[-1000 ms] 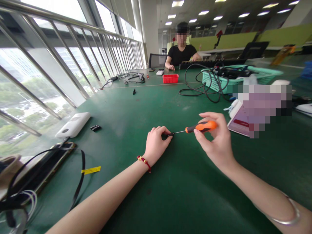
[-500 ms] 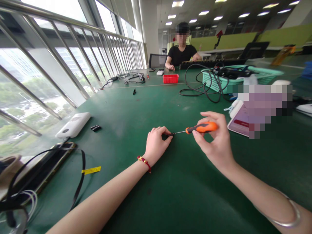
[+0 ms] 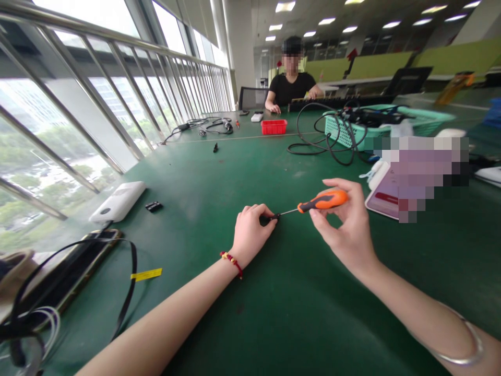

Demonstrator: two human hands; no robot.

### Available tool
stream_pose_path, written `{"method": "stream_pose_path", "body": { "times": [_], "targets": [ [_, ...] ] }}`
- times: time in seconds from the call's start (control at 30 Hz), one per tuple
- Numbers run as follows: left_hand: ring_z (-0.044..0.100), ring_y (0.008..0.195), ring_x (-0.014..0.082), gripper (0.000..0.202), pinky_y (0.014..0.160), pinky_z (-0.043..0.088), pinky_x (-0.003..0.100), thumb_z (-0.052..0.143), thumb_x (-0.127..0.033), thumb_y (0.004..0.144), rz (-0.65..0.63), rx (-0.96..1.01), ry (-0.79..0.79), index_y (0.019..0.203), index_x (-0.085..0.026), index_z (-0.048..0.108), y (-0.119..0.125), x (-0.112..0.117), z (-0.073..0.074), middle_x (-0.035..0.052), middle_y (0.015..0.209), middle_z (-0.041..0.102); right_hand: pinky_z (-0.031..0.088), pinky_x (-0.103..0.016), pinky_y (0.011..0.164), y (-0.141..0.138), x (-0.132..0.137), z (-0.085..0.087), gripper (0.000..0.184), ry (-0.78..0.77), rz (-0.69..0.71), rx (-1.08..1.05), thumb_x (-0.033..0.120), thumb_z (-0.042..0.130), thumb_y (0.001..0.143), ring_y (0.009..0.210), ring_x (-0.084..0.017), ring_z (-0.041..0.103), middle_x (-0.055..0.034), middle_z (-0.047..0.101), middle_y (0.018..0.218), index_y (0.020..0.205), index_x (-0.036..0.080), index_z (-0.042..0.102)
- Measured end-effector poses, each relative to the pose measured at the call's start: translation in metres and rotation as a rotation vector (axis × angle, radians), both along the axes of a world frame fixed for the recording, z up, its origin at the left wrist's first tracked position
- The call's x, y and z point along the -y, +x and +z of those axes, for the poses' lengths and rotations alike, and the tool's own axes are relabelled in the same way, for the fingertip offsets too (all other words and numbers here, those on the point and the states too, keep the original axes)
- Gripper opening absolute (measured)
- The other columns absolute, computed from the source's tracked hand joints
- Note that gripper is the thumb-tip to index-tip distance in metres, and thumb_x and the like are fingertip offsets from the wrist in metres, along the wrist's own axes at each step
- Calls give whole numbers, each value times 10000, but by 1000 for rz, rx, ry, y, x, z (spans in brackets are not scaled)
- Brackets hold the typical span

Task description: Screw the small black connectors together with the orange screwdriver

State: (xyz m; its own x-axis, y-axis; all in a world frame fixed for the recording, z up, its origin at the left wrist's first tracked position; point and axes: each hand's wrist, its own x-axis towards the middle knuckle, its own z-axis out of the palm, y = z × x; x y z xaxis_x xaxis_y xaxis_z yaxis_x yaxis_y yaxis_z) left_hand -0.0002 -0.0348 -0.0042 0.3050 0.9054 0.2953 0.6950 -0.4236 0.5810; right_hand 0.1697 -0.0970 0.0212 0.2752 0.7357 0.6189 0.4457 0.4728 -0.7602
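My left hand (image 3: 252, 232) rests low over the green table, its thumb and forefinger pinching a small black part (image 3: 275, 216). What kind of part it is, I cannot make out; the fingers cover most of it. My right hand (image 3: 346, 227) holds an orange and black screwdriver (image 3: 326, 200) by the handle, between thumb and fingers. The metal shaft points left, and its tip meets the black part. The handle sits tilted, with its butt end higher than the tip.
On the left lie a white power bank (image 3: 119, 201), a small black piece (image 3: 154, 206) and a black cable with a yellow tag (image 3: 146, 274). Farther off are a red bin (image 3: 274, 127), a teal basket (image 3: 340, 130) with cables and a seated person (image 3: 293, 86). A phone (image 3: 383, 196) stands at right.
The screwdriver's handle has tilted up slightly at its butt end and turned a little in my right hand. My left hand and the black part have stayed in place.
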Motion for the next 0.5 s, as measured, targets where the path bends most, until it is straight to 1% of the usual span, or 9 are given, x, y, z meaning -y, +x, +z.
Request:
{"method": "stream_pose_path", "body": {
  "times": [0.03, 0.1, 0.17, 0.23, 0.3, 0.33, 0.43, 0.5],
  "targets": [
    [564, 862, 207, 54, 781, 441, 341, 622, -189, 764, 1, 1, -1, 725, -207, 590, 0, 0, 0, 2, 824, 674, 487, -286, 613, 0, 0, 0, 467, -7, -5, 5, 274, 680, 720, 622, -129, 554, 2, 572, 818, 1122, 220, 450],
    [565, 863, 207, 53, 784, 440, 342, 620, -195, 767, 2, 0, -5, 725, -208, 590, 0, 1, 1, 3, 823, 675, 461, -279, 580, 0, 1, 1, 444, -56, -8, 14, 299, 673, 739, 551, -122, 517, 48, 525, 684, 1113, 217, 447],
    [566, 862, 207, 55, 784, 441, 343, 619, -199, 769, 2, -2, -6, 724, -207, 588, 1, 2, 2, 4, 825, 677, 406, -253, 507, 0, 3, 3, 328, -118, 11, 31, 325, 642, 776, 468, -110, 464, 88, 440, 541, 1043, 214, 487],
    [567, 865, 208, 59, 785, 442, 343, 619, -201, 770, 1, -5, -6, 722, -207, 586, 1, 2, 2, 6, 828, 678, 350, -235, 453, -1, 5, 5, 213, -158, 30, 55, 335, 616, 801, 424, -100, 438, 91, 415, 483, 948, 212, 524],
    [568, 869, 209, 59, 784, 442, 342, 618, -204, 771, 0, -5, -4, 722, -208, 586, 1, 2, 2, 7, 830, 678, 342, -229, 442, -2, 6, 5, 170, -138, 27, 71, 315, 615, 798, 430, -94, 449, 78, 442, 507, 907, 209, 538],
    [568, 870, 209, 57, 784, 441, 341, 617, -204, 771, -1, -5, -3, 722, -208, 586, 0, 1, 1, 7, 831, 678, 362, -229, 455, -2, 6, 5, 180, -105, 21, 67, 295, 620, 790, 449, -94, 463, 71, 460, 541, 924, 208, 537],
    [565, 871, 210, 50, 787, 439, 342, 614, -201, 770, -4, -5, -1, 727, -207, 590, 0, 1, 0, 5, 838, 678, 452, -249, 556, -1, 3, 3, 324, 4, 10, 49, 248, 645, 745, 583, -115, 537, 31, 531, 711, 1037, 211, 507],
    [563, 873, 210, 45, 787, 439, 342, 617, -201, 768, -5, -7, 1, 730, -206, 594, 0, 0, 0, 4, 840, 678, 483, -270, 623, -1, 2, 2, 410, 28, 7, 39, 253, 664, 724, 671, -134, 571, 7, 553, 795, 1086, 210, 476]
  ]
}}
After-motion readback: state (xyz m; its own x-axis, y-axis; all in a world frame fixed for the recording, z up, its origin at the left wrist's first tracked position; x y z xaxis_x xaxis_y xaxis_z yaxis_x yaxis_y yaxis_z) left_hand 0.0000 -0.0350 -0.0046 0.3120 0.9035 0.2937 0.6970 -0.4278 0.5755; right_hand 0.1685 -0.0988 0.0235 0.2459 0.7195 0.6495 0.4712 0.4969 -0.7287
